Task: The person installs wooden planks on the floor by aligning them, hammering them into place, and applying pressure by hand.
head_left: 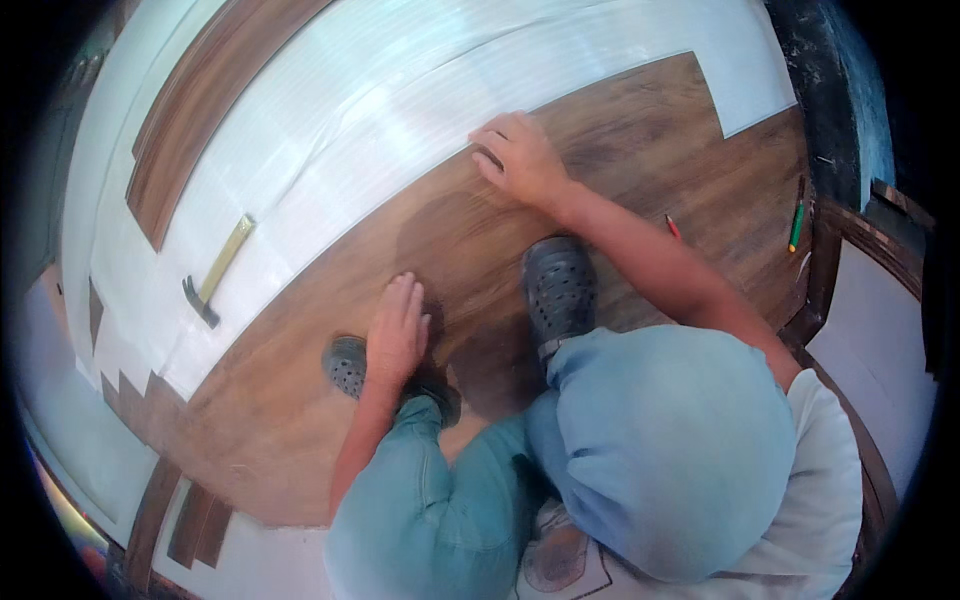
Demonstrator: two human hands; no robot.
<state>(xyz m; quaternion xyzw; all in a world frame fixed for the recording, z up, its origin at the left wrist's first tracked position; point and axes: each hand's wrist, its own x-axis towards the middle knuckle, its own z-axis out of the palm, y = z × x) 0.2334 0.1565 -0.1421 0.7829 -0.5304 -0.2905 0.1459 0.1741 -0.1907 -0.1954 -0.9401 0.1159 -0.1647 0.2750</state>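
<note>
Wood-look flooring planks (330, 290) lie joined in a wide stretch under both my hands. My left hand (395, 325) is stretched out low over the boards, near my left shoe, with nothing visible in it. At the boards' far edge, beside the white underlay sheet (330, 130), my right hand (520, 160) rests with bent fingers and the thumb apart; no object shows in it. A claw hammer (228, 255) with a yellowish handle lies on the underlay, left of my left hand.
Loose brown planks (190, 130) lie on the underlay at the far left. A red pencil (673, 228) and a green marking tool (797, 226) lie on the boards to the right. My dark clogs (560, 290) stand on the flooring. More plank pieces (200, 525) lie lower left.
</note>
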